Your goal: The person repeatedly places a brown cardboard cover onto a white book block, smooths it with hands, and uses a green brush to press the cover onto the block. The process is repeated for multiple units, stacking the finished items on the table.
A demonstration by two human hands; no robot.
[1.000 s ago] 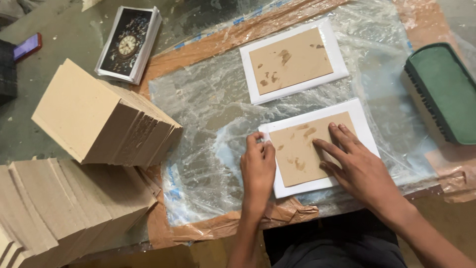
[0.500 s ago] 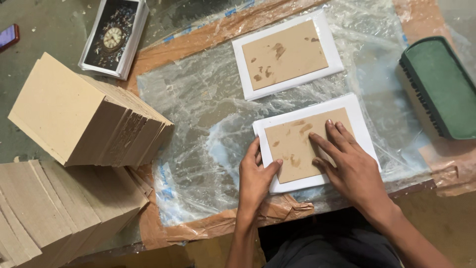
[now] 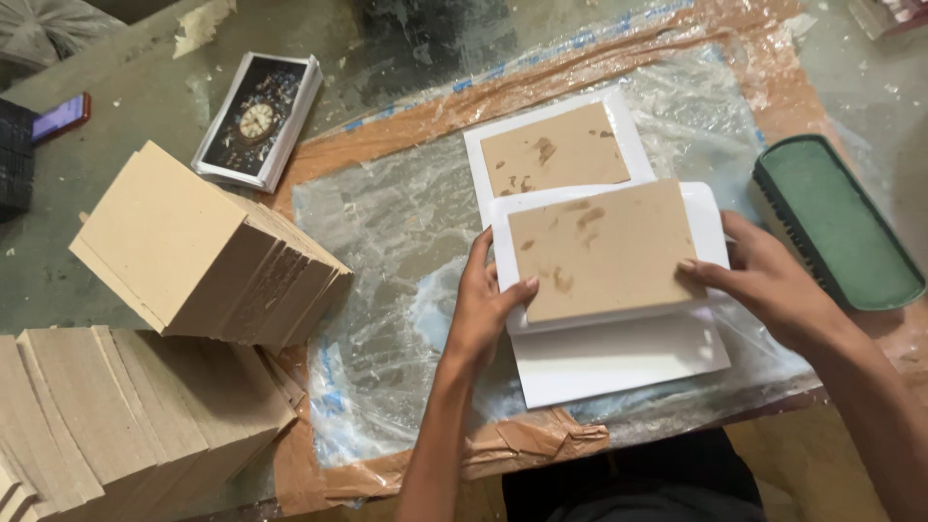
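Note:
A brown board glued on a white sheet (image 3: 599,256) is raised a little above the table, tilted toward me. My left hand (image 3: 488,304) grips its left edge, thumb on the brown face. My right hand (image 3: 768,280) holds its right edge, fingertips on the board. Under it a plain white sheet (image 3: 619,362) lies flat on the crinkled clear plastic (image 3: 387,222). A second brown board on a white sheet (image 3: 556,150) lies just beyond, partly covered by the raised one.
A leaning stack of brown boards (image 3: 203,251) and a lower stack (image 3: 116,416) fill the left. A pile of cards with a clock picture (image 3: 256,116) and a phone (image 3: 60,116) lie far left. A green-topped block (image 3: 836,222) sits at the right.
Both hands were pressing flat on the near board and sheet. They now grip its edges and have lifted it up and away, uncovering a white sheet beneath. The camera has shifted.

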